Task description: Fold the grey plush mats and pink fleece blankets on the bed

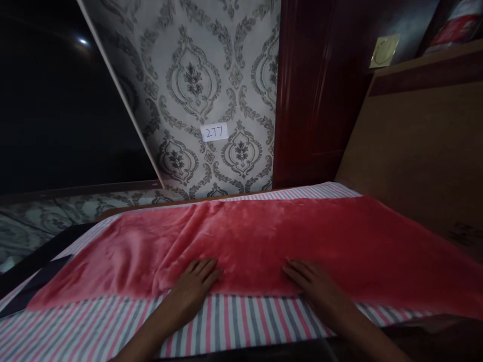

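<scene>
A plush red blanket point(256, 236) lies spread lengthwise over a striped cloth point(234, 327) in pink, grey and white. Its left part shows folds and wrinkles, while the right part looks smoother. My left hand point(194, 286) rests palm down near the blanket's front edge, left of the middle, fingers stretched out. To its right, my right hand point(315, 284) also lies on the blanket by the front edge, fingers extended and slightly blurred. Neither hand grasps the fabric.
A large dark screen point(68, 110) fills the upper left. Behind the surface is patterned wallpaper point(192, 80) with a paper label point(214, 131) reading 277. A dark red door frame point(313, 90) and a cardboard box point(422, 156) stand at the right.
</scene>
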Motion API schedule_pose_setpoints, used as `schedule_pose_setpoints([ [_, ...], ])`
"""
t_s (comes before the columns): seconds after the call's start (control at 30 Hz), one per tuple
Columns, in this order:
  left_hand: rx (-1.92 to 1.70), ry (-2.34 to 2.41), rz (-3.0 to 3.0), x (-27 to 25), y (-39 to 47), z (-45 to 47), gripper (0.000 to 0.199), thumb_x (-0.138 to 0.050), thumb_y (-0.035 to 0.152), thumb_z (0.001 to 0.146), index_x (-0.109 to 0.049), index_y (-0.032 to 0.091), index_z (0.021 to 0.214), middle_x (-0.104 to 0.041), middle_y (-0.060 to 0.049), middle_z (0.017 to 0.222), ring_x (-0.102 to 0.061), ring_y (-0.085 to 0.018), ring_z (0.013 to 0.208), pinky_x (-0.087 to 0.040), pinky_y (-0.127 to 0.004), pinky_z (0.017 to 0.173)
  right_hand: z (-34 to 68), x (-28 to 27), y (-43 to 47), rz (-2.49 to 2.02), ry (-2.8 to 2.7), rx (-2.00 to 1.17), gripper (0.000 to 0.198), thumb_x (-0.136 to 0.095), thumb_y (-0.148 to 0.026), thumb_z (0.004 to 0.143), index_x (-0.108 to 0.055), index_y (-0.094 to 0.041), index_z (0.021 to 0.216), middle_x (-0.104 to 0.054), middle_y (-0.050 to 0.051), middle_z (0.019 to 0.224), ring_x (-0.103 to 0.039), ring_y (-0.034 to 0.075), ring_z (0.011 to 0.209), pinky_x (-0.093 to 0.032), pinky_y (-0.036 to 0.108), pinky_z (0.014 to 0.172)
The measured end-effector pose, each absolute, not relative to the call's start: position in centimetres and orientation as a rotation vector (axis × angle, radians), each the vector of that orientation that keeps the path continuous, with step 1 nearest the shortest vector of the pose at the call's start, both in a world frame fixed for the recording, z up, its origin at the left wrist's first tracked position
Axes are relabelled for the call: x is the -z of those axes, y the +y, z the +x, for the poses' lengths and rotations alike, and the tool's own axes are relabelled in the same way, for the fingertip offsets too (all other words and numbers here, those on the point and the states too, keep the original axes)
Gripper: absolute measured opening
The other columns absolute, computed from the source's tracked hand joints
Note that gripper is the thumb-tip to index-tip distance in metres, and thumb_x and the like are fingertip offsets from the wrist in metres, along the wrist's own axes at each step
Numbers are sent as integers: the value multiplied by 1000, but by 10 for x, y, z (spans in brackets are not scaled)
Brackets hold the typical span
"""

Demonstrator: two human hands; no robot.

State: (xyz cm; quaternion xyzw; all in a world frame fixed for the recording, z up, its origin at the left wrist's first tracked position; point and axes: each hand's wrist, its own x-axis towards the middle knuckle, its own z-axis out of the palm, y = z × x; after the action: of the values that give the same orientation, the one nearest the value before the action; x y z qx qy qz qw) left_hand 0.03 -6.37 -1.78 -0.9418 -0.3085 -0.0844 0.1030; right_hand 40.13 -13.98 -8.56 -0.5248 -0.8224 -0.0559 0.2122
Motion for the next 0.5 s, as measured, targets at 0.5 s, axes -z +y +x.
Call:
schedule_pose_setpoints([
  [0.5, 409, -775, -2790, 8, -105, 37, 44, -50, 4, 89, -63, 23, 126, -71, -8, 125, -65, -24, 114, -55, -39, 97, 456, 64, -164, -1405, -2172, 13, 58, -46, -11, 78, -73, -32, 125, -71, 4, 125, -67, 25, 115, -55, 40, 99],
])
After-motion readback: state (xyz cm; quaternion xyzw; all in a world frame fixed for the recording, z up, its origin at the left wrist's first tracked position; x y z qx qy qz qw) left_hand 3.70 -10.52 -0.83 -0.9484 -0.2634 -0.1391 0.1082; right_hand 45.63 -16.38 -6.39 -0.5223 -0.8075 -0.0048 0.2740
